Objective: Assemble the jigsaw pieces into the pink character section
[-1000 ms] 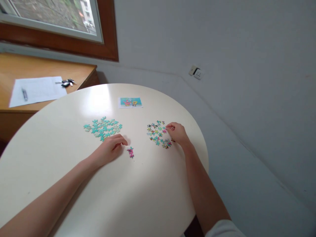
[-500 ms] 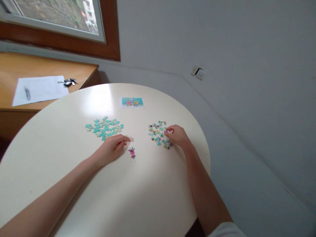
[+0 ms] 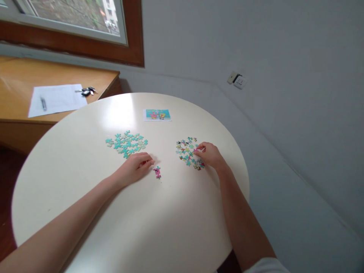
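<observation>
R hand (image 3: 211, 155), 2 o'clock from the joined pink pcs (image 3: 158, 173) on the table (image 3: 176, 223), seems to have its grip pinched on a pink puzzle pc (image 3: 195, 151) by the mixed pile (image 3: 184, 143); L hand (image 3: 137, 165), 10 o'clock, is loosely bent, apparently w/ nothing in it. Pcs look light, thin & stiff, prob. card: best held by opp. edges, w/o bending tabs.

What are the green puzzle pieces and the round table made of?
Green puzzle pieces: probably matte cardboard; they look thin, without clear shine, but plastic is possible.
Round table: maybe laminate or painted wood; its whitish top looks glossy, showing a bright reflection.
</observation>
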A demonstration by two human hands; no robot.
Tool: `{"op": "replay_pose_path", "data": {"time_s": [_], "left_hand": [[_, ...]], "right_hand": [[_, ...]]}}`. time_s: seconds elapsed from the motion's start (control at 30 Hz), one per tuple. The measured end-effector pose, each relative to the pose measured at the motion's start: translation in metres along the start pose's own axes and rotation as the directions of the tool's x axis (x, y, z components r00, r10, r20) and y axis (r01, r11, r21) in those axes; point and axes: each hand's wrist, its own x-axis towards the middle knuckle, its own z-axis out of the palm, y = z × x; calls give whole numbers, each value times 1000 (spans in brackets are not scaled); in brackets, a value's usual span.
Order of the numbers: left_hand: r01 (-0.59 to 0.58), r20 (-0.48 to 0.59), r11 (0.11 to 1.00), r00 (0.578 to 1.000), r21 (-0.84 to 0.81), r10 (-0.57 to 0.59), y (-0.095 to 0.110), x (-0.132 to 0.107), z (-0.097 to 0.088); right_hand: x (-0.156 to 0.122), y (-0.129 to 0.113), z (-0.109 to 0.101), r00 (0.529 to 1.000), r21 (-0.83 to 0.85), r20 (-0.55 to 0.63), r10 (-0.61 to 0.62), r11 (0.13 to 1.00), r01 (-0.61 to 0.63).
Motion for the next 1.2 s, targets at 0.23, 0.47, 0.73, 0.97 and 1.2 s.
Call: {"op": "replay_pose_path", "data": {"time_s": [0.23,0.47,0.73,0.97,1.2], "left_hand": [[5,-26,999,1000,-34,-6,-1,-1,2],[21,-70,998,997,-61,-25,1,-2,4],[8,-32,996,999,-92,-11,4,-2,6],[-18,-21,982,1000,-188,14,4,-3,6],[-5,31,981,999,-195,11,3,-4,5]], "right_hand": [[-3,-7,0,1000,160,-1,30,987,-30],[-3,-16,1,990,298,-142,-24,952,66],[-29,-60,20,956,571,71,-283,798,194],[-45,-75,34,874,662,294,-388,742,107],[-49,-78,35,857,637,315,-407,760,127]]}}
